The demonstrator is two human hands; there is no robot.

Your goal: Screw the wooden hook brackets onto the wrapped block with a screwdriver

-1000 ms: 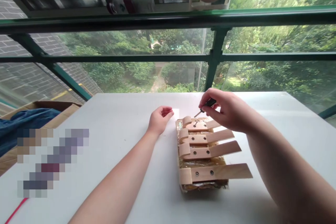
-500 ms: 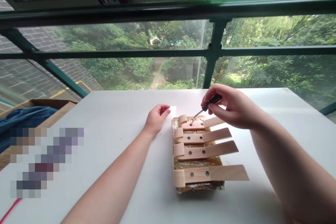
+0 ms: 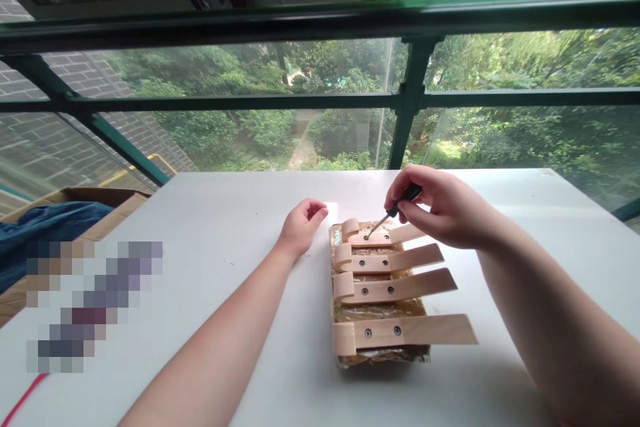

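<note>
My right hand (image 3: 437, 203) is wrapped round the black handle of a screwdriver (image 3: 385, 216), which slants down to the left. Its tip meets the left screw (image 3: 367, 237) of the farthest wooden piece (image 3: 376, 239). Several such pale wooden pieces, each curled at its left end and carrying two screws, lie in a row across a tape-covered box (image 3: 380, 310). To the left of the box's far end is my left hand (image 3: 303, 223), fingers curled in and thumb against the index finger. Whether anything sits in that pinch is hidden.
All of this rests on a white table (image 3: 240, 213). At the left stands a cardboard box (image 3: 100, 217) with blue cloth (image 3: 55, 230) inside. A pixelated patch covers the table's left side, near a pink cord (image 3: 25, 397). Green railing (image 3: 280, 103) runs behind the table.
The screwdriver tip has come down from just above the farthest wooden piece onto its left screw. My left hand keeps its pose, and the whole view has shifted slightly.
</note>
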